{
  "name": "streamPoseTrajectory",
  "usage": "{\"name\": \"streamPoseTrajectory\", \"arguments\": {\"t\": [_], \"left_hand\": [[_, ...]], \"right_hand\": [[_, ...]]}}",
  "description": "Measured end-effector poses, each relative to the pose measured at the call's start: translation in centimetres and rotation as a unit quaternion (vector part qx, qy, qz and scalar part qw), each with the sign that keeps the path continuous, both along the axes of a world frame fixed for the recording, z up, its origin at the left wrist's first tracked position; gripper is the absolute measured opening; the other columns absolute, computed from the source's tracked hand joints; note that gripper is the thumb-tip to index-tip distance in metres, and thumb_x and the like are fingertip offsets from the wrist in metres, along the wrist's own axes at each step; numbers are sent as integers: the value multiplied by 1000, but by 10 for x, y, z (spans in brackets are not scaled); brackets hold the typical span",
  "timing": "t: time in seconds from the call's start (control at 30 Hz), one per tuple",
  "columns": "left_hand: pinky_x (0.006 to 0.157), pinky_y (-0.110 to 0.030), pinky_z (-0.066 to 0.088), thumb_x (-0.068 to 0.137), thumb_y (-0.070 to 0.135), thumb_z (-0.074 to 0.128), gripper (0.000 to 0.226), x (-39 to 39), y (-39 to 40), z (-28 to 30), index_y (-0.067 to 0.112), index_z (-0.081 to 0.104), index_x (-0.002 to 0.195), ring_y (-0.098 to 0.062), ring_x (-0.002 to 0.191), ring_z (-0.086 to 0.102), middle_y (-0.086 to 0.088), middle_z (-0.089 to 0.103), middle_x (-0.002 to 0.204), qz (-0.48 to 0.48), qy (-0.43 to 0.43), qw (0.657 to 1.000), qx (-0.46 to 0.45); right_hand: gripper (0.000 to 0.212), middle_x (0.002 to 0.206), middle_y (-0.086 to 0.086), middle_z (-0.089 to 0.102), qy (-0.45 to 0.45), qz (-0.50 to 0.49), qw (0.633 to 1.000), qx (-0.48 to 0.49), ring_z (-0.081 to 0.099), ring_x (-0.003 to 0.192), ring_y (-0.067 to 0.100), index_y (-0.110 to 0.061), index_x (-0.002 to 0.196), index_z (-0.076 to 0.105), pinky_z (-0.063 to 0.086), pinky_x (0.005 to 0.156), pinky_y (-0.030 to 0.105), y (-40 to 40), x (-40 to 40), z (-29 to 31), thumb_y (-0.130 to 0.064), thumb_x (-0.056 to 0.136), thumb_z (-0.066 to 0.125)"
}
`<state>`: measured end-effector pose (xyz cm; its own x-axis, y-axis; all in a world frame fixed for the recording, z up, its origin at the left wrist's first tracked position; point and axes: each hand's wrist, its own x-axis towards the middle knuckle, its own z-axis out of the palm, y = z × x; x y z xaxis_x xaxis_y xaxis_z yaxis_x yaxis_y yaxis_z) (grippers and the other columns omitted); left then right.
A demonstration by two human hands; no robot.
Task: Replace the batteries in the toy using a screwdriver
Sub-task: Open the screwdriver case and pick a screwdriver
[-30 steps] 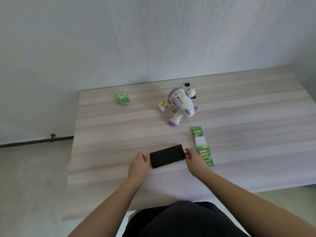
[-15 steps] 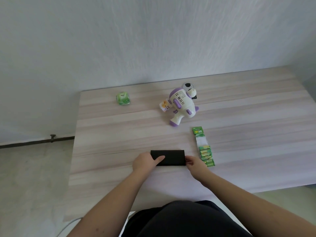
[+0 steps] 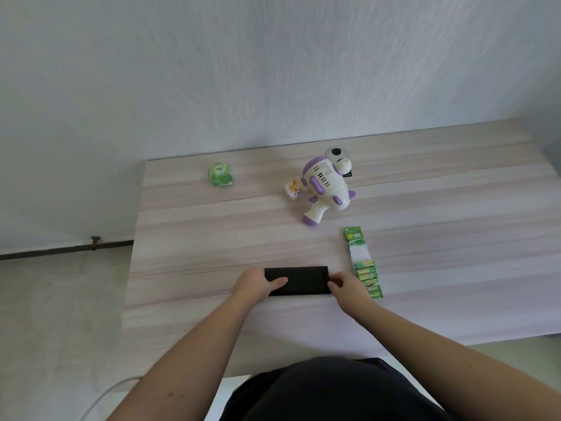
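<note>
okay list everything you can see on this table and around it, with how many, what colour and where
Toy: one, white and purple, lying at table centre back.
Black case: one, flat, near front edge, between both hands.
Battery strip: one, green pack, right of the case.
Green packet: one, back left of table.
Table: one, pale wood grain.
Pipe: one, dark, along the wall base, left.
Left hand: grips the case's left end.
Right hand: pinches the case's right end.
</note>
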<state>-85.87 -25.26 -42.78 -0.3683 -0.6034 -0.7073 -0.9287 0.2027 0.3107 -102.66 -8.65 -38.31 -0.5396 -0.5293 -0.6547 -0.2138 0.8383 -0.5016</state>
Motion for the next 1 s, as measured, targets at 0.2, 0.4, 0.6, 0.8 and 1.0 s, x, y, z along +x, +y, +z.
{"name": "streamPoseTrajectory", "arguments": {"t": [0.2,0.4,0.6,0.8,1.0], "left_hand": [[67,-35,52,75,75,58,67,3,2,0,10,67,87,-21,73,65,-7,70,80,4,5,1000,-5],[69,-35,52,80,74,54,60,6,7,2,15,63,88,-18,76,62,-1,66,81,5,12,1000,-22],[72,-35,54,76,76,56,60,12,8,2,18,67,89,-18,77,64,0,69,81,34,23,999,-12],[77,-35,56,76,75,58,55,27,2,6,24,68,93,-15,81,64,6,69,84,59,44,997,-16],[67,-33,47,75,71,62,57,31,18,18,20,47,94,-19,86,58,4,58,90,74,46,988,-128]], "right_hand": [[24,98,3,64,28,1,999,20,57,84,18,-13,117,58,49,71,29,-8,0,-5,-26,99,49],[18,89,8,64,46,24,998,27,59,76,22,-12,109,56,41,53,25,-10,5,-4,-19,97,44],[13,86,11,62,58,33,997,33,59,72,25,-9,101,53,42,52,28,-14,8,-5,-15,93,44],[14,84,10,62,62,19,998,16,59,74,25,-10,100,54,43,57,29,-11,9,-8,-15,92,44],[17,87,8,64,44,14,999,-15,60,76,23,-11,105,56,48,60,31,-4,5,-12,-20,96,45]]}}
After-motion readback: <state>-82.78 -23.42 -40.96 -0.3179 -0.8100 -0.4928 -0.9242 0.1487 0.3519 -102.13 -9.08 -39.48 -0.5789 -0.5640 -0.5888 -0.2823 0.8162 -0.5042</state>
